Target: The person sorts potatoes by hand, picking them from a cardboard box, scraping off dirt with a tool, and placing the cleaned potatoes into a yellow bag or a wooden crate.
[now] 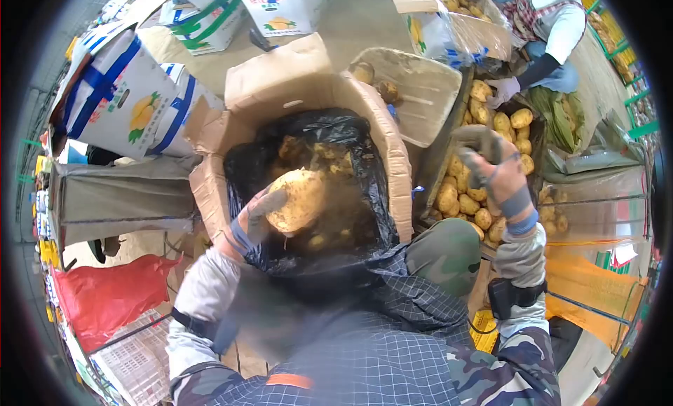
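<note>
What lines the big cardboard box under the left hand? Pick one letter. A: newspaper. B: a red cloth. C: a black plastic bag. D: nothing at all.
C: the box holds a black bag spread over its inside, with potatoes in it, below the left hand and its potato.

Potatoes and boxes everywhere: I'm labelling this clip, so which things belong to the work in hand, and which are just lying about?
In hand:
- large potato, held by the left hand
- cardboard box lined with a black bag, beneath it
- potato pile, under the raised right hand

Lying about:
- printed cartons
- red bag
- a co-worker's gloved hand
</note>
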Demonstrator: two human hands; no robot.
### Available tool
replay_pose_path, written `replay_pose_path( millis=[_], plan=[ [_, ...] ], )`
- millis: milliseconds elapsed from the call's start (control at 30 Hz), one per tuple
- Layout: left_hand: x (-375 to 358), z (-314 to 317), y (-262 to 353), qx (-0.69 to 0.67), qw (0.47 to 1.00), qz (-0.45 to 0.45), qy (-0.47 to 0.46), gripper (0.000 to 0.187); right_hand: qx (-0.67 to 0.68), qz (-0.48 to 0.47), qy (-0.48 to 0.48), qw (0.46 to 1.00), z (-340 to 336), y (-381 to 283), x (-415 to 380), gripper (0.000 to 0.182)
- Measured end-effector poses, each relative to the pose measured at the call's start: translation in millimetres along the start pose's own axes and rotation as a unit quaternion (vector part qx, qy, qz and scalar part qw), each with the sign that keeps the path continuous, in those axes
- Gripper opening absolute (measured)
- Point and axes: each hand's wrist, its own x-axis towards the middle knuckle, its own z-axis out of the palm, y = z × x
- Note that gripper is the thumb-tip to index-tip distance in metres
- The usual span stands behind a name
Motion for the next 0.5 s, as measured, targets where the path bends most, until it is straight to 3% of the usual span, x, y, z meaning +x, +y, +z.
replay_pose_path(
  millis=[100,133,167,233,267,367,400,500],
  plan=[
    [-22.1,2.6,-5.0,-0.058,0.995,0.032,-0.077,0.074,-0.011,-0.197,-0.071,0.978,74.3,-46.5,-4.4,0.034],
    [-23.5,-2.6,-14.9,-0.103,0.987,0.064,-0.106,0.077,-0.068,-0.175,-0.106,0.976,97.9,-59.2,-8.8,0.036],
    [-30.3,5.5,-19.1,-0.139,0.986,0.084,-0.042,0.077,-0.125,-0.152,-0.142,0.97,119.2,-69.0,-14.5,0.039],
    [-37.9,35.8,-22.7,-0.206,0.964,0.123,0.112,0.076,-0.214,-0.201,-0.076,0.953,163.3,-67.5,-31.7,0.043],
    [-38.1,51.6,-23.1,-0.227,0.942,0.143,0.199,0.076,-0.193,-0.191,-0.075,0.96,179.4,-61.3,-34.5,0.048],
    [-42.5,42.6,-20.1,-0.265,0.948,0.122,0.13,0.076,-0.097,-0.123,-0.097,0.983,207.5,-42.4,-37.0,0.046],
    [-41.8,37.7,-21.7,-0.228,0.957,0.117,0.134,0.076,-0.092,-0.116,-0.151,0.977,206.8,-51.0,-36.4,0.05],
    [-33.8,26.0,-29.5,-0.071,0.973,0.137,0.169,0.073,-0.045,-0.105,-0.173,0.978,218.6,-32.6,-28.0,0.053]
  ],
)
